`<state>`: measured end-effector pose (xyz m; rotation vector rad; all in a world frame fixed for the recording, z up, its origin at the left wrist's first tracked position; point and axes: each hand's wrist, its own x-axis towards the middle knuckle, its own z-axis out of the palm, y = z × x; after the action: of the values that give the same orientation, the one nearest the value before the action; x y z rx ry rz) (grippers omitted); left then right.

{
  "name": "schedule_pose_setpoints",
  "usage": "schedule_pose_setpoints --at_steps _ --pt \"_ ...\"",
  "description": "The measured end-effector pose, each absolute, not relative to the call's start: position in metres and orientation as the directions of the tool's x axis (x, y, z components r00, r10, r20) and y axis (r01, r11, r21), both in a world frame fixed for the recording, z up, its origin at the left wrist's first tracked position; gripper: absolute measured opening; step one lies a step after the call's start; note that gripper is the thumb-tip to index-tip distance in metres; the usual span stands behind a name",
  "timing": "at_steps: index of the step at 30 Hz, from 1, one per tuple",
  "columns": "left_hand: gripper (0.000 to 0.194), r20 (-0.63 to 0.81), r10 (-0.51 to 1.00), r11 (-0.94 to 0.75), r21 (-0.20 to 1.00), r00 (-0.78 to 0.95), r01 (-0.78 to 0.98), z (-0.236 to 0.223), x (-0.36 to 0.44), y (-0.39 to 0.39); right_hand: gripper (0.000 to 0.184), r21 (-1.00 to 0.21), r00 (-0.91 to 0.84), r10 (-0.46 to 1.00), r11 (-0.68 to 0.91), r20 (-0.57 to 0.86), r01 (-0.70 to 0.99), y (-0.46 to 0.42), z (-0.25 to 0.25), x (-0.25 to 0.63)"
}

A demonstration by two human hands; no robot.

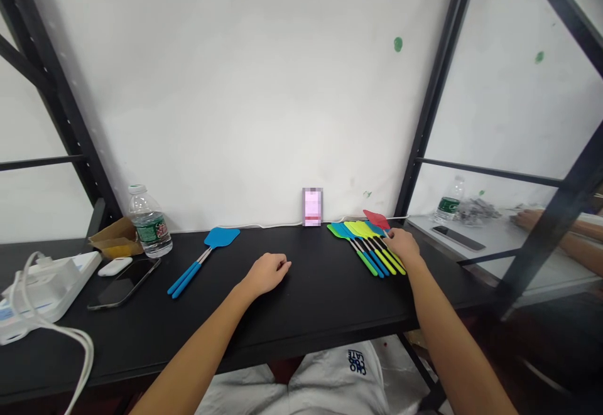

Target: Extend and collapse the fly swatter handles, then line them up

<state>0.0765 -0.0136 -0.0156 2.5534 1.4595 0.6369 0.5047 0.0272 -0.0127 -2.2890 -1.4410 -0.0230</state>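
Head view puts the red-headed fly swatter [377, 220] at the right end of a fanned row of fly swatters [360, 230]; our right hand [403, 245], much the nearer, has its fingers closed on the shaft, the head pointing away and leftward, the handle hidden; our left hand [268, 272] rests loosely curled on the black table [325, 302], and whether it holds anything we cannot tell; farther left lie two blue fly swatters [221, 237]; beyond them a water bottle [151, 230] holds clear liquid beside an open cardboard box [109, 238], whose contents we cannot make out.
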Motion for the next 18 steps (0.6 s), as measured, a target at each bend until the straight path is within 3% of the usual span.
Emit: schedule_pose_setpoints --at_steps 5,13,18 --pt "0.037 0.278 0.857 -0.509 0.317 0.435 0.800 -0.015 0.077 -0.014 0.028 -0.354 0.518 0.822 -0.423 0.236 0.834 0.029 -0.014 0.516" --pt "0.036 0.278 0.851 -0.520 0.322 0.446 0.791 -0.014 0.076 -0.013 0.031 -0.370 0.626 0.771 -0.551 0.116 0.748 0.031 -0.025 0.541" --pt "0.037 0.276 0.851 -0.520 0.331 0.446 0.788 -0.014 0.076 -0.013 0.030 -0.340 0.604 0.780 -0.531 0.162 0.776 0.032 -0.027 0.541"
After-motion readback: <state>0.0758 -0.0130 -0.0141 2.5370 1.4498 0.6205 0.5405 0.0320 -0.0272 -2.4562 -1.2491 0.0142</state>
